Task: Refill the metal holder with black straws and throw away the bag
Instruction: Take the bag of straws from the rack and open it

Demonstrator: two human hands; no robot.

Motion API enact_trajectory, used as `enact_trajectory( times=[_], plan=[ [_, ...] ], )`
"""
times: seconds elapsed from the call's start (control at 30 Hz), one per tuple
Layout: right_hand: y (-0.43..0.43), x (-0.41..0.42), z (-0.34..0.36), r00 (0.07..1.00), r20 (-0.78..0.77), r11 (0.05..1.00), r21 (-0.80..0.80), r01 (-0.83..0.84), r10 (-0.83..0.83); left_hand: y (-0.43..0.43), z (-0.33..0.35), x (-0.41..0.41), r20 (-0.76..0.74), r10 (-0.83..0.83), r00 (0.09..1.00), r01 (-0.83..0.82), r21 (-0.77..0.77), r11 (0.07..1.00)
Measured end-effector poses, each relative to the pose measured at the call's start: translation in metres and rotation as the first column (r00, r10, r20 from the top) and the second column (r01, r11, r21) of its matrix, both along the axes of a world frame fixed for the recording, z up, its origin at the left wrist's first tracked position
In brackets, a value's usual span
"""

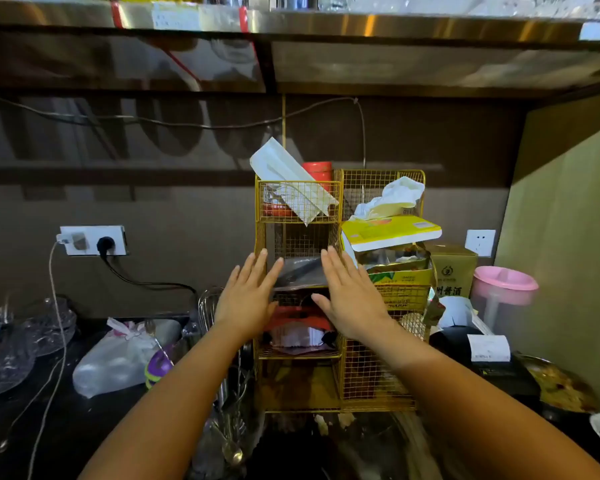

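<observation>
Spoons: at 6 o'clock of the view, nearest us, we see shiny spoons (232,455) standing upright, too blurred to say what holds them.
Worktop: dark worktop (84,427); on it at 8 o'clock lie a clear sack (115,362) and, further left, glass dishes (14,341).
Left hand: the left hand (246,299) reaches forward, palm down, with its fingers (257,265) straight and slightly spread. It grips nothing, and its fingertips lie at the bag's left edge.
Right hand: the right hand (350,299) is likewise flat, with its fingers (333,265) straight and together and the thumb out towards 9 o'clock. It holds nothing and lies over the bag's right edge; we cannot tell whether either hand touches the bag.
Bag: the dark, glossy bag (302,271) sits between the two hands, in the middle left compartment of the rack; we cannot make out what is inside it.
Rack: a yellow wire rack (378,375) stands on the worktop. In its top left compartment a white packet (291,181) leans tilted, with a red tin (317,171) behind it.
Tissue box: a yellow tissue box (392,232) rests at 3 o'clock of the bag.
Printer: a black printer (482,344) with a white slip is at 4 o'clock of the rack, and a pink jug (503,289) stands behind it.
Wall: a white socket (92,240) with a black plug is at 9 o'clock.
Shelf: a steel shelf (291,22) runs along 12 o'clock.
</observation>
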State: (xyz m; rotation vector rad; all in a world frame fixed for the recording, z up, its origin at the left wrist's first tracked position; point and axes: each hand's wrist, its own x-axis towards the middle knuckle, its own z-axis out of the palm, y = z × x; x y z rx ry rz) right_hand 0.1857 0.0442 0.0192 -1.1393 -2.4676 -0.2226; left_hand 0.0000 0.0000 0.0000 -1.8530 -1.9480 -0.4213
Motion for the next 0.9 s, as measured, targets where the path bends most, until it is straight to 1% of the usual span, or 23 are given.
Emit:
enact_trajectory(
  times=[0.17, 0.33, 0.47, 0.57, 0.73, 0.9],
  plan=[
    [0.027, -0.016, -0.009, 0.999, 0.046, 1.0, -0.026, -0.012, 0.013, 0.03, -0.008, 0.002, 0.009, -0.038, 0.999, 0.039, -0.059, 0.998],
    [0.04, -0.026, -0.016, 0.996, 0.092, 1.0, -0.024, -0.014, 0.017, 0.046, -0.017, 0.003, -0.026, -0.028, 0.999, 0.026, -0.065, 0.998],
    [0.041, -0.03, -0.017, 0.994, 0.112, 0.999, -0.029, 0.019, -0.016, 0.047, -0.02, 0.004, 0.011, -0.03, 0.999, 0.031, -0.044, 0.999],
    [0.037, -0.031, -0.015, 0.994, 0.11, 0.999, -0.042, 0.014, -0.009, 0.045, -0.019, 0.005, 0.046, -0.04, 0.998, 0.04, -0.018, 0.999],
    [0.025, -0.028, -0.009, 0.996, 0.093, 1.0, -0.016, 0.004, -0.003, 0.032, -0.01, 0.006, 0.109, -0.059, 0.992, 0.059, 0.003, 0.998],
    [0.002, -0.021, 0.002, 0.994, 0.102, 0.998, 0.049, -0.034, 0.029, -0.002, 0.006, 0.008, 0.085, -0.059, 0.995, 0.059, 0.007, 0.998]
  ],
)
